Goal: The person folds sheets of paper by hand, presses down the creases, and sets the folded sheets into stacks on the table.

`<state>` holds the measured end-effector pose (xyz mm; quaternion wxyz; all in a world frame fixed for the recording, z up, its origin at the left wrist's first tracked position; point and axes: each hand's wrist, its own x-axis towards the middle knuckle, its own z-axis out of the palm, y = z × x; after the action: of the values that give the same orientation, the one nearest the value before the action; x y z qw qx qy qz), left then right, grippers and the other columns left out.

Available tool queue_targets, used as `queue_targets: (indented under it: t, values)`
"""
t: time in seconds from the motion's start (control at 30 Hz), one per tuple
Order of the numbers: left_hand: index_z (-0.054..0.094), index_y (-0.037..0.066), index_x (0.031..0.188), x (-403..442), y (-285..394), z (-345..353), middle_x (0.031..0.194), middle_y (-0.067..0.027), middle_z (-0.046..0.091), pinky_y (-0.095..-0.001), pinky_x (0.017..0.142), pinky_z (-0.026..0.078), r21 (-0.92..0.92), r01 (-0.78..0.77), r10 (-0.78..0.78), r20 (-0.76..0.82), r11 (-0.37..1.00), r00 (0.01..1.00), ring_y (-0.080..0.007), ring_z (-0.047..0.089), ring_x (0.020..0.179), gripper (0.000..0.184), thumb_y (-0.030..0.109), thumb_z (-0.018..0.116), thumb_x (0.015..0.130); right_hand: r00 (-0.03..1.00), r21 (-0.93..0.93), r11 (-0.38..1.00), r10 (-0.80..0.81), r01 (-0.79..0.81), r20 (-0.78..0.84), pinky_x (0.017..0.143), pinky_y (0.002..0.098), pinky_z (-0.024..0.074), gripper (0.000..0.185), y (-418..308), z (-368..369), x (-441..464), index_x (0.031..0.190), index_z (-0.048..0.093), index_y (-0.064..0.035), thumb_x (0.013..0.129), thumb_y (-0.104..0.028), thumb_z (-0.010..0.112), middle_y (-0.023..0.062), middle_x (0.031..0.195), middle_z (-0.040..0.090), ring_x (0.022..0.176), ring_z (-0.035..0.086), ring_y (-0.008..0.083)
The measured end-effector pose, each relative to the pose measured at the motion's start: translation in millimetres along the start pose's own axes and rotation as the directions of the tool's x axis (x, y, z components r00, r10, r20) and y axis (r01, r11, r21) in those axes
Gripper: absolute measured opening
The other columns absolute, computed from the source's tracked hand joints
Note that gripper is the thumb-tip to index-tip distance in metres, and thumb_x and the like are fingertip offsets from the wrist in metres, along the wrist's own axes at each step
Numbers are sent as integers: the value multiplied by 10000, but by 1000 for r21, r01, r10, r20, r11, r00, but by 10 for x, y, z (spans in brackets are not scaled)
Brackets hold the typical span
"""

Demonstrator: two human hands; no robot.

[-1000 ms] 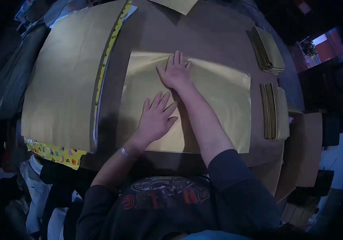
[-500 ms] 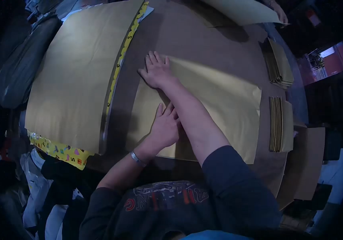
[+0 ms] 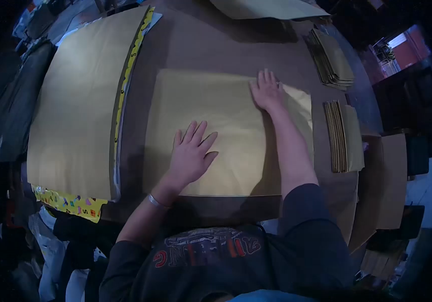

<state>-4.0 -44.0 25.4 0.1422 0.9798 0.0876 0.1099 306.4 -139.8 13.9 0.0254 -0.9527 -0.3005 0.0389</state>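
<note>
A large tan paper sheet [image 3: 226,116] lies on the brown table in front of me. My left hand [image 3: 191,153] rests on its left half, palm down with the fingers spread. My right hand [image 3: 267,91] lies flat near the sheet's far edge, toward the right, with its fingers stretched out. Neither hand grips anything. The far right corner of the sheet looks slightly raised and creased.
A stack of large tan sheets [image 3: 80,105] with yellow patterned material [image 3: 72,202] beneath is at left. Folded paper bundles [image 3: 329,58] [image 3: 336,136] lie at right, near a cardboard box [image 3: 389,181]. Another sheet [image 3: 271,9] curves at the far edge.
My right hand has moved from the sheet's far left part to the right along the far edge. My left hand has shifted slightly left. The co-worker's hand at the far sheet is out of view.
</note>
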Motion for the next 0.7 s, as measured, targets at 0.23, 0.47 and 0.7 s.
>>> queue_targets:
  t: [0.23, 0.47, 0.7]
  values:
    - [554, 160, 1324, 6, 18, -35, 1490, -142, 380, -602, 1084, 272, -12, 21, -21, 22, 1000, 1000, -338, 299, 1411, 483, 394, 591, 903, 960, -47, 959, 280, -280, -7, 1186, 524, 95, 707, 1443, -13, -96, 1534, 173, -90, 983, -525, 257, 104, 1611, 101, 1485, 73, 300]
    - [526, 154, 1352, -10, -13, 8, 1498, -160, 349, -621, 1063, 274, -32, -9, 9, 23, 999, 1000, -380, 300, 1398, 504, 373, 598, 903, 980, -10, 985, 169, -171, -109, 988, 481, 416, 523, 1974, -177, 150, 1237, 549, -40, 897, -436, 572, 232, 1287, 516, 1183, 479, 448]
    - [542, 164, 1332, -5, -2, -10, 1470, -151, 393, -610, 1061, 285, -21, -13, 13, -15, 1000, 1000, -356, 321, 1386, 497, 383, 597, 889, 971, -159, 983, -124, 92, -205, 961, 470, 433, 408, 1544, -181, 373, 1076, 653, -50, 871, -401, 613, 200, 1049, 627, 1059, 571, 391]
